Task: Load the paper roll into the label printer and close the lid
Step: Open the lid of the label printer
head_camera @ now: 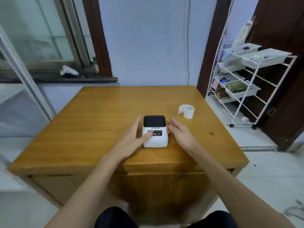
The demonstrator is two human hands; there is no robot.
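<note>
A small white label printer [155, 139] with a black lid stands in the middle of the wooden table [92, 119]; the lid is down. My left hand [134, 137] lies against the printer's left side, fingers spread, thumb on its front panel. My right hand [180, 131] is beside the printer's right side, fingers apart, near an orange tab there. Neither hand holds anything. The white paper roll [187, 111] stands on end to the right and behind the printer, with a loose tail curling off its left side.
A white wire rack [246, 89] with trays stands on the floor to the right of the table, before a dark door. A white game controller [69, 71] lies on the window sill at the back left. The wall is just behind the table.
</note>
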